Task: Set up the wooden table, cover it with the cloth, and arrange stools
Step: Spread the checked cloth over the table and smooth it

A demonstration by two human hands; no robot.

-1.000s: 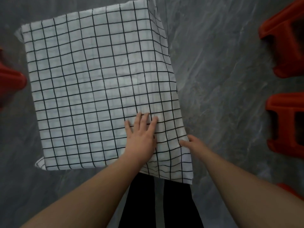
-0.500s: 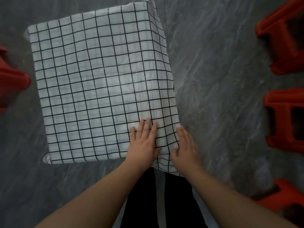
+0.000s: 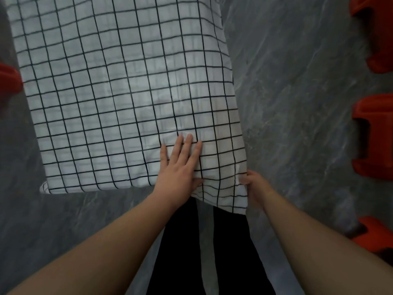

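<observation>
A white cloth with a black grid (image 3: pixel 119 92) lies spread over the table, which it hides completely. My left hand (image 3: pixel 180 167) rests flat on the cloth near its near right corner, fingers spread. My right hand (image 3: pixel 254 186) pinches the hanging cloth edge at that corner. Red plastic stools stand on the floor at the right: one at the top (image 3: pixel 374 33), one at mid height (image 3: pixel 372 137), one lower (image 3: pixel 374 237). Another red stool (image 3: pixel 9 81) shows at the left edge.
Grey marbled floor (image 3: pixel 297 103) surrounds the table. My legs in black trousers (image 3: pixel 191 252) stand against the table's near side, under the hanging cloth corner.
The view has moved closer to the table. My right hand went from lying on the cloth's near right corner to gripping its hanging edge. My left hand stays flat in place.
</observation>
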